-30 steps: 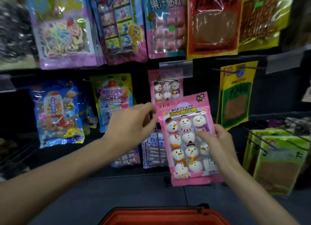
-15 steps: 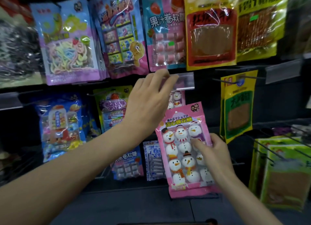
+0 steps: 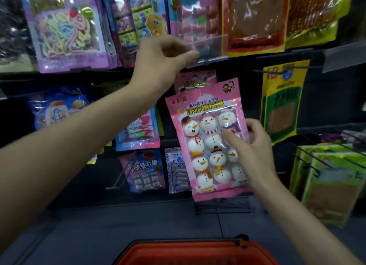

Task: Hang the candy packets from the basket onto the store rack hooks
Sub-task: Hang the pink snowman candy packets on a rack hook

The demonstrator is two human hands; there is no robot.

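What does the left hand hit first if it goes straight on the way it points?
The clear tag: the left hand points up and right, fingertips on its edge. Past it hangs the pink packet, though depth is unclear. The right hand holds the snowman packet lower, out of that line.

Two hands point(image 3: 160, 66) point(image 3: 251, 154), two snowman packets point(image 3: 206, 146) point(image 3: 195, 80), one red basket point(image 3: 190, 245).

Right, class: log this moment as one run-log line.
left hand: pinches clear price tag | right hand: holds snowman packet | packet: below tag, apparently unhooked
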